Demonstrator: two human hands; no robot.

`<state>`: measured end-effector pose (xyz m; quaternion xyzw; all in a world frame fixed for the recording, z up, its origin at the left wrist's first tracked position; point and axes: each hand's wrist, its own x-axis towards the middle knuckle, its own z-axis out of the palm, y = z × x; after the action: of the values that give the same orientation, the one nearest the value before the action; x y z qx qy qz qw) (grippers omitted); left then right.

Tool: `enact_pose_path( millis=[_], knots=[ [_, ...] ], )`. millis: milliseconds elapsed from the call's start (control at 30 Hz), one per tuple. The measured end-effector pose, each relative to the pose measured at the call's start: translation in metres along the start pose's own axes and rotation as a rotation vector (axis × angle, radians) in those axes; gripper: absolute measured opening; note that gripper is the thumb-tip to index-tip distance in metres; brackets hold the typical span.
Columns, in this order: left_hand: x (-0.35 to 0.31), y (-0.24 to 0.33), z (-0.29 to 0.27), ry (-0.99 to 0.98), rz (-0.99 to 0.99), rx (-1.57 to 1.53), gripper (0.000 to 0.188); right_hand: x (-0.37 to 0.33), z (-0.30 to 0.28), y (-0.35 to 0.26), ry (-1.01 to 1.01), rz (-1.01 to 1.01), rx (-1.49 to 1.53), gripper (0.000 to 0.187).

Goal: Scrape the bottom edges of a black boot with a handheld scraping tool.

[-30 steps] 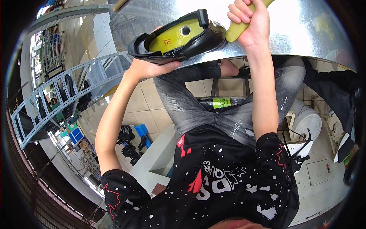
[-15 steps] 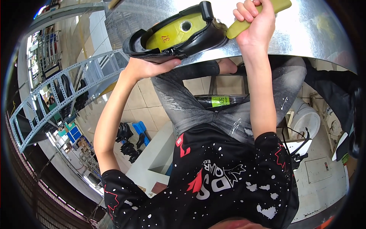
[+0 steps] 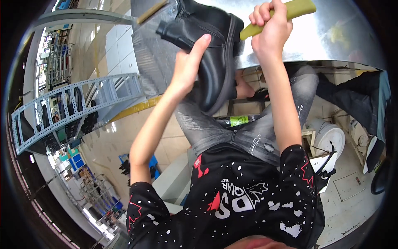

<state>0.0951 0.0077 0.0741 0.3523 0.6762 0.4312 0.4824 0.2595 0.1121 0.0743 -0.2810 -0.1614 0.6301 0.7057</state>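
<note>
A black leather ankle boot (image 3: 213,68) is held over the front edge of the metal table, its toe toward me and its sole facing right. My left hand (image 3: 188,68) grips it, thumb along the upper and the other fingers hidden. In my right hand (image 3: 271,31) is a long olive-yellow piece (image 3: 302,8) with a tapered end, closed in the fist. That tapered end is right beside the boot's sole; whether they touch I cannot tell. The boot's inside is turned out of sight.
The shiny metal table (image 3: 323,37) spans the top. A narrow brown strip (image 3: 152,11) lies at its far left. A perforated metal rack (image 3: 85,106) with dark boots stands left. A white bucket (image 3: 331,135) is at the right, and a grey box (image 3: 178,178) stands by my left side.
My left hand has turned the boot from opening-up, with a yellow-green insert showing, onto its side with the toe toward me. The right hand and olive-yellow piece have shifted slightly left.
</note>
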Motion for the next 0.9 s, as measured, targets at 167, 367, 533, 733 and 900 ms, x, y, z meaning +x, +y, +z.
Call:
enact_pose_path(
  millis=[167, 367, 533, 733, 900],
  knots=[
    [-0.017, -0.014, 0.038, -0.072, -0.117, -0.372, 0.067, -0.014, -0.002, -0.007, -0.162, -0.039, -0.125, 0.034],
    [-0.018, -0.025, 0.043, -0.096, 0.008, -0.371, 0.061, -0.021, -0.009, -0.009, -0.219, -0.118, -0.291, 0.032],
    [-0.023, -0.02, 0.031, -0.222, -0.074, -0.351, 0.054, -0.016, -0.009, -0.003, -0.13, -0.116, -0.366, 0.036],
    [-0.004, -0.047, 0.01, -0.181, 0.058, -0.377, 0.03, -0.008, -0.014, -0.006, -0.139, -0.157, -0.386, 0.036],
    [0.072, -0.04, 0.011, -0.113, 0.297, -0.949, 0.04, -0.004, -0.017, -0.003, -0.147, -0.139, -0.4, 0.036]
  ],
)
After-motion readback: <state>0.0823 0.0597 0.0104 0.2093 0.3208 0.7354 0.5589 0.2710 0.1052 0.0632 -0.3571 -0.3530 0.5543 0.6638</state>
